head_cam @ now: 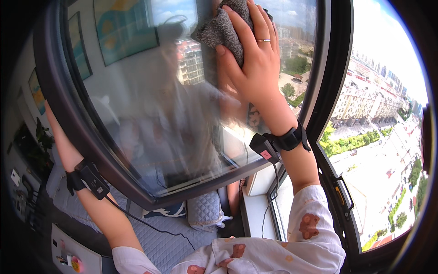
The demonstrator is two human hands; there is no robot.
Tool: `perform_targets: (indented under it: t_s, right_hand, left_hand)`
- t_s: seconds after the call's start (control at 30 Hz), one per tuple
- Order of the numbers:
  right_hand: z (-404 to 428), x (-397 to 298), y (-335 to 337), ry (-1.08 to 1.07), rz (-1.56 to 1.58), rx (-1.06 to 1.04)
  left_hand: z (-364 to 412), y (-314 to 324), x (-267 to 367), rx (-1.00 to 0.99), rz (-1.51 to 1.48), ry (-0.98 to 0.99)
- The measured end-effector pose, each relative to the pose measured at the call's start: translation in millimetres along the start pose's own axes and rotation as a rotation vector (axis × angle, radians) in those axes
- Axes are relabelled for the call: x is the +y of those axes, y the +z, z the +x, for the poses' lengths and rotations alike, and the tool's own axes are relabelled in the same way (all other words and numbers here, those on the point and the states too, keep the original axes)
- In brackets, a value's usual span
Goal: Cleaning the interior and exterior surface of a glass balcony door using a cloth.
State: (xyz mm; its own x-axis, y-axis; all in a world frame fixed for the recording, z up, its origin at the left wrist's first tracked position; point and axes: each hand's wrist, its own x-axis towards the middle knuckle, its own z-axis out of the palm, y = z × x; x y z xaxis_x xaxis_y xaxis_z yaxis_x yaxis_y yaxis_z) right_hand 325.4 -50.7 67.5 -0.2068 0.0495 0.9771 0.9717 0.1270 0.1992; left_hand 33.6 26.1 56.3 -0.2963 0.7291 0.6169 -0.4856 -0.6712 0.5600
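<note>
My right hand [258,58] presses a bunched grey cloth [224,32] against the upper part of a glass pane [178,137]. The fingers spread over the cloth, and one wears a ring. The pane sits in a dark window sash [113,178] that is swung inward. At the sash's left side, my left hand [60,133] rests along the frame's outer edge; its fingers are mostly hidden behind the frame. Both wrists carry black straps with small cabled devices. Reflections of a person and wall pictures show in the glass.
To the right, the dark window frame [328,85] borders an opening high above buildings and trees, with a handle [344,193] on it. Below lie a grey quilted sofa cover [160,233], a cushion [205,209] and a white sill [258,209]. A small table [75,236] stands lower left.
</note>
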Motion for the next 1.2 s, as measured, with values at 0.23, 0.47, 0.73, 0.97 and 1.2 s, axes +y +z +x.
perform_targets:
  t_s: [0.23,0.47,0.73,0.97,1.2]
  right_hand:
    - [-6,24,-10,-0.12,0.0,-0.023]
    - [-15,50,-2,-0.116,-0.033,0.145]
    - [-17,71,-9,-0.047,-0.072,0.174]
    - [-26,112,-14,-0.006,-0.084,0.209]
    - [-33,136,-28,0.017,-0.272,0.202]
  left_hand:
    - [6,-8,-4,-0.026,-0.008,0.016]
    - [11,-9,-5,-0.019,-0.061,-0.009]
    - [10,-5,-1,-0.004,-0.047,-0.005]
    - [17,-11,-5,-0.016,0.013,0.027]
    - [16,-13,-7,-0.077,0.035,0.073]
